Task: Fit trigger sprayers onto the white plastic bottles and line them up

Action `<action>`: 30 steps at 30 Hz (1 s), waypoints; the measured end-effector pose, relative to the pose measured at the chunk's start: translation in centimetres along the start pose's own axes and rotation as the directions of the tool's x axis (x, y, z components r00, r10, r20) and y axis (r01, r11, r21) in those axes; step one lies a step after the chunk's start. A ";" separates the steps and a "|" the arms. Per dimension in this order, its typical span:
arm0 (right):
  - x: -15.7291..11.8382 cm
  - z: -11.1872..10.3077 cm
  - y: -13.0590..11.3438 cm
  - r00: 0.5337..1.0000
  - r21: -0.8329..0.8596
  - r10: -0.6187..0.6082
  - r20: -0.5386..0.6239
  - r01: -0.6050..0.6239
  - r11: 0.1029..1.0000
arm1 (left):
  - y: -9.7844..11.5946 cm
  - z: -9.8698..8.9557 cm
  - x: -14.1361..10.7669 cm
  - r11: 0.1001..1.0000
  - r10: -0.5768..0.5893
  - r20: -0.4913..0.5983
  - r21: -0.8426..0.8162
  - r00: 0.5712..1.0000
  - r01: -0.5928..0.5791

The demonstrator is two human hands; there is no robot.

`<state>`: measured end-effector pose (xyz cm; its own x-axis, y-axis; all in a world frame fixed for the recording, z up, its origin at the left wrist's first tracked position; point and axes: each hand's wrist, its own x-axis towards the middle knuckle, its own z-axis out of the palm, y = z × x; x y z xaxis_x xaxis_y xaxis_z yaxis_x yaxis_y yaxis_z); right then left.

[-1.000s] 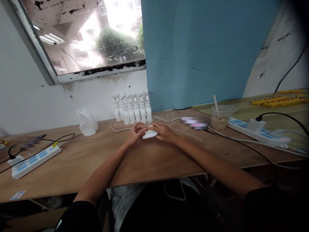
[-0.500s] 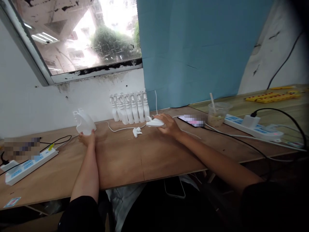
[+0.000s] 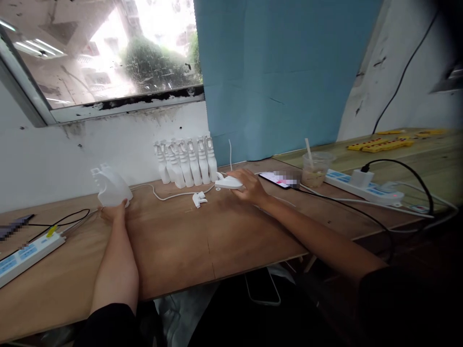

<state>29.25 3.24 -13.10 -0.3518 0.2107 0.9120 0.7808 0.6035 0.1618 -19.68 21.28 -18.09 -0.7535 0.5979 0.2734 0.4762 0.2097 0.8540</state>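
At the left of the table, my left hand (image 3: pixel 114 212) is closed round the lower part of a white translucent bottle-like piece (image 3: pixel 111 187), which leans to the left. My right hand (image 3: pixel 249 187) grips a white plastic part (image 3: pixel 229 182) lying level just above the wood. Between my hands a small white trigger-shaped piece (image 3: pixel 199 199) rests on the table, with a small white ring (image 3: pixel 218 189) to its right. Behind these, against the wall, several white spray bottles (image 3: pixel 185 166) stand upright in a tight group.
A lit phone (image 3: pixel 277 180), a plastic cup with a straw (image 3: pixel 315 171) and a power strip (image 3: pixel 365 187) with cables are at the right. Another power strip (image 3: pixel 32 258) lies left. White cable (image 3: pixel 170 197) crosses the table; a phone (image 3: pixel 263 287) rests on my lap.
The view has shifted to the right. My left hand and its white piece have moved left, away from the spray bottles, and the piece tilts more. My right hand still grips its part.
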 end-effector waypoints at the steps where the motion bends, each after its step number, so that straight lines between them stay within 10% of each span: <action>1: 0.0 -0.1 0.0 1.000 -0.002 0.000 0.003 0.000 1.000 | 0.0 -0.1 -0.1 1.000 -0.009 -0.010 -0.002 1.000 0.009; 15: -0.1 -0.1 0.2 0.992 0.024 0.109 0.066 -0.111 0.994 | -0.9 0.2 0.8 0.957 0.052 -0.044 -0.283 0.998 -0.063; 21: 0.8 -0.9 -0.5 0.898 0.227 0.422 -0.123 -0.389 0.893 | 0.3 -0.6 -2.9 0.835 0.202 0.038 -0.528 0.979 -0.152; 25: 1.7 -1.7 -0.1 0.734 0.537 0.663 -0.144 -0.505 0.676 | 2.2 -0.7 -6.7 0.753 0.308 0.172 -0.645 0.936 -0.129; 30: 2.4 -2.7 1.6 0.598 0.905 0.779 0.191 -0.414 0.096 | 5.9 -0.8 -10.2 0.510 0.465 0.308 -0.859 0.830 0.033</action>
<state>31.08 2.60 -9.63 0.2991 0.7425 0.5994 -0.2472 0.6670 -0.7028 -9.54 15.73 -15.49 -0.2640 0.8323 0.4875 -0.1714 -0.5379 0.8254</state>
